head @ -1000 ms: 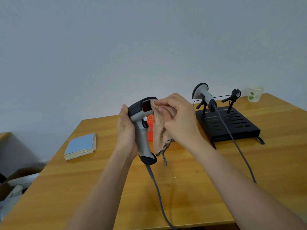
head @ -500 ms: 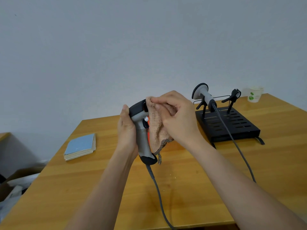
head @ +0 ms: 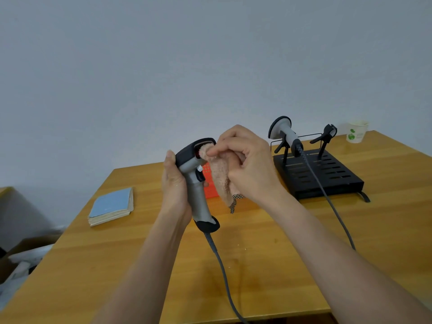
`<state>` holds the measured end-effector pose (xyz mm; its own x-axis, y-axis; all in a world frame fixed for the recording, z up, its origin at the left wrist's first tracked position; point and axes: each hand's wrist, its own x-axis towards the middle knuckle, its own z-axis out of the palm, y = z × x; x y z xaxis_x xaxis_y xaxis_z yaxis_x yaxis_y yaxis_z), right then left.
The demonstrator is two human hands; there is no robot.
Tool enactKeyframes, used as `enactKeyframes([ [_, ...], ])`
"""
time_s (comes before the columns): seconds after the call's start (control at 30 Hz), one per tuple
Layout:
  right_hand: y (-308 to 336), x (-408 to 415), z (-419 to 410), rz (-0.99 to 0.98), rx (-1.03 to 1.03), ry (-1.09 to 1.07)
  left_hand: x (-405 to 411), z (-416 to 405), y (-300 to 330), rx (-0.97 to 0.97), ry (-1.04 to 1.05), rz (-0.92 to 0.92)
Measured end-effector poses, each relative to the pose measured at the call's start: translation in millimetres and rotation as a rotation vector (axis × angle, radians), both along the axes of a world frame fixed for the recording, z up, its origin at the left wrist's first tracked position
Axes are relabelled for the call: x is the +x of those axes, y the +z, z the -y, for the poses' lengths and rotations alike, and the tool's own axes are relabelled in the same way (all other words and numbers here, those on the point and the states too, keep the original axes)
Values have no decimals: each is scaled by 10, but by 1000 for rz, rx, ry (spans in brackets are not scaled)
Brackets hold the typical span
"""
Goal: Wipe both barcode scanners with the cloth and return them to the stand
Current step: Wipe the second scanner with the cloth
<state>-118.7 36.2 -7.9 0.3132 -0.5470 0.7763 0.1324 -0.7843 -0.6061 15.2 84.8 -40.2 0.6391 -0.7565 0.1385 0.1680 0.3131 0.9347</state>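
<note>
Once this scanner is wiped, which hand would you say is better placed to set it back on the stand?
Probably the left hand: it already grips the scanner, while the right hand holds the cloth.

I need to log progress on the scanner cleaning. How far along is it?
Already done: cannot tell; the other scanner sits on the stand, and nothing shows whether it has been wiped. In hand: the left hand grips one scanner while the right hand presses the cloth against its head. Left: return it to the free cradle.

office, wooden desk (head: 292, 265), notebook (head: 111, 205)
</note>
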Motion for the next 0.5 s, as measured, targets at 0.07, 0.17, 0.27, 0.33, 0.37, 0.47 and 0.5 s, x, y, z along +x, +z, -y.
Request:
enactKeyframes([
  [0.07,-12,30,-40,28,50,33,-4,-7,7,-1,-3,-2],
  [0.17,-62,100,-96,6,-12,77,-15,-36,38,6,-7,-35],
  [0.27,-94,79,-35,-30,-76,37,8,-41,34,6,-7,-48],
  [0.33,-94,49,25,-28,-75,-30,13,-39,37,5,-10,-28],
  [0.37,-91,39,42,-14,-72,-70,2,-39,44,8,-7,-28],
  [0.47,-73,48,5,22,-80,-73,9,-44,63,14,-2,-26],
  [0.5,-74,61,-31,19,-91,-25,14,-50,70,5,-10,-22],
])
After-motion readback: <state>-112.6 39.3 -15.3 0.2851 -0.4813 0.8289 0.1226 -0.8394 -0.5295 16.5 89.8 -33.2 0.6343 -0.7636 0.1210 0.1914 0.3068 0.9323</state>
